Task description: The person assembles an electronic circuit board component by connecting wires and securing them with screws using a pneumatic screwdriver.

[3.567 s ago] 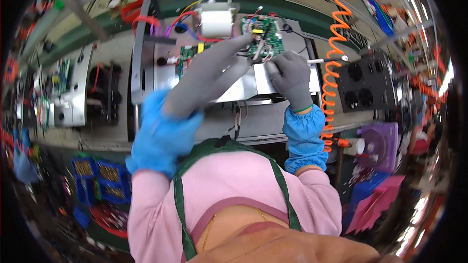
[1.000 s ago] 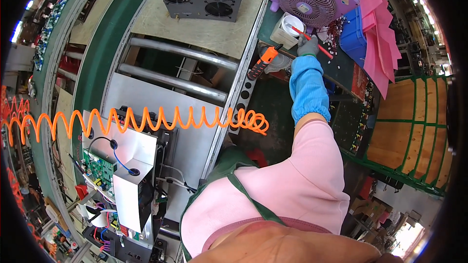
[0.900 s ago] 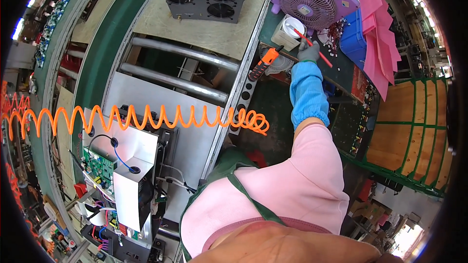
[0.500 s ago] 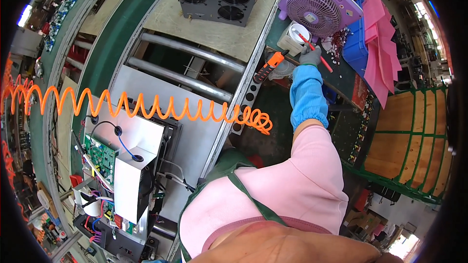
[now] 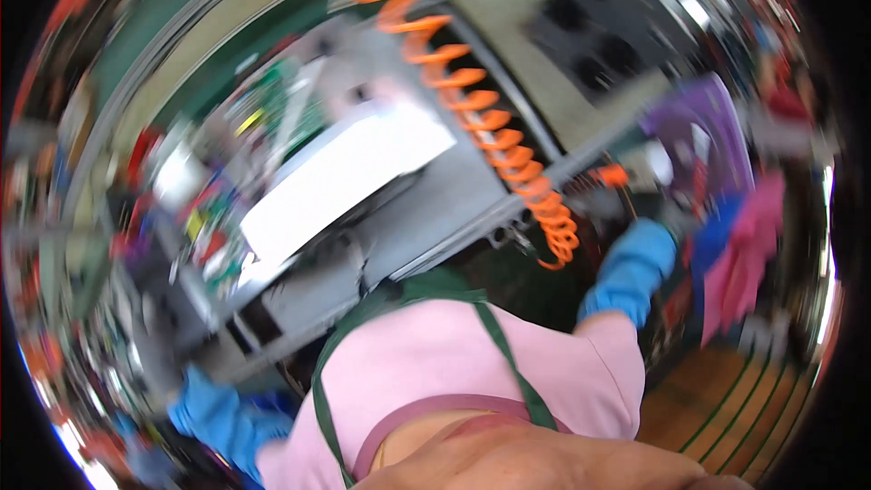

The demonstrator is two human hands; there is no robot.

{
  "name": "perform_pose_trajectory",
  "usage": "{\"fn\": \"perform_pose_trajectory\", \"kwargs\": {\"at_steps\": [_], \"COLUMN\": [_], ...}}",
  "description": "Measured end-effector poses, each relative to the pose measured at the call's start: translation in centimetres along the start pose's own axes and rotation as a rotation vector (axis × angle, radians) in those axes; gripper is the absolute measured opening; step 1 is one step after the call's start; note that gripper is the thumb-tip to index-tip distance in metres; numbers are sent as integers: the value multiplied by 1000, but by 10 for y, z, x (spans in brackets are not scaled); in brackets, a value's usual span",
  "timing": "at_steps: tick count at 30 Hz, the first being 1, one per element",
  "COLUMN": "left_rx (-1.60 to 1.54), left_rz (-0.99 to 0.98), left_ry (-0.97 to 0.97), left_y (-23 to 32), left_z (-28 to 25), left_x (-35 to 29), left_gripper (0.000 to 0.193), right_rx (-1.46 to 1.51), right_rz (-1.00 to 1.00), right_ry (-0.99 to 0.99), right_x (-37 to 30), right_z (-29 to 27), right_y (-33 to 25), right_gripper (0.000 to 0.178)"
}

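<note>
Motion smears much of the view. My right hand (image 5: 677,218), in a grey glove below a blue sleeve, is at the right beside the purple fan (image 5: 712,136). Its fingers look closed around a slim red stick (image 5: 699,177), whose kind I cannot make out. A white round tub (image 5: 659,163) is close by. At the lower left, my left arm ends in another blue sleeve (image 5: 213,413); the left hand (image 5: 161,367) is a grey blur near the dark lower end of an opened electronic unit (image 5: 349,186) with a white metal cover, and its fingers cannot be read.
A coiled orange air hose (image 5: 504,141) hangs across the middle. An orange-and-black tool (image 5: 610,176) is near the tub. A dark box with fans (image 5: 594,36) stands on the line at the back. Pink sheets (image 5: 744,259) and a blue bin (image 5: 714,231) are at the right.
The view has swung left, so the opened unit is nearer the middle and the fan farther right. My left sleeve has come clearly into view. My right hand stays by the tub and fan.
</note>
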State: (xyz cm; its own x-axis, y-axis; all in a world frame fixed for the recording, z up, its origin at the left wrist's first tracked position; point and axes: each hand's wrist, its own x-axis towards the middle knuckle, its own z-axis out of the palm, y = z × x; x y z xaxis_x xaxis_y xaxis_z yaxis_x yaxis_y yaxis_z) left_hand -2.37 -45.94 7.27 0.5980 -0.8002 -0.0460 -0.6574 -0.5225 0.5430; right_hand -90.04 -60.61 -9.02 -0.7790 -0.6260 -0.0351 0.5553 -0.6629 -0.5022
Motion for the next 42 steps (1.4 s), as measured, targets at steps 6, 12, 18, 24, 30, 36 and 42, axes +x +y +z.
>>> {"fn": "perform_pose_trajectory", "kwargs": {"at_steps": [6,12,18,24,30,36,42], "left_rx": [-15,391,366,78,-134,-223,-228], "left_rz": [296,668,649,685,586,576,567], "left_ry": [281,348,203,190,234,151,143], "left_y": [5,17,22,6,5,7,5], "left_z": [-17,-15,-1,3,3,0,3], "left_x": [30,73,97,61,53,57,59], "left_gripper": [40,43,32,23,23,25,24], "right_rx": [134,95,36,-507,-1034,-1184,-1312], "right_rz": [69,560,742,638,563,711,187], "right_ry": [-472,-1084,-1303,-1595,-1859,-2075,-2296], "right_x": [-83,-215,-368,-463,-533,-566,-574], "right_z": [178,345,434,469,467,440,442], "right_y": [-31,76,189,281,348,409,428], "right_gripper": [19,32,48,44,33,28,35]}}
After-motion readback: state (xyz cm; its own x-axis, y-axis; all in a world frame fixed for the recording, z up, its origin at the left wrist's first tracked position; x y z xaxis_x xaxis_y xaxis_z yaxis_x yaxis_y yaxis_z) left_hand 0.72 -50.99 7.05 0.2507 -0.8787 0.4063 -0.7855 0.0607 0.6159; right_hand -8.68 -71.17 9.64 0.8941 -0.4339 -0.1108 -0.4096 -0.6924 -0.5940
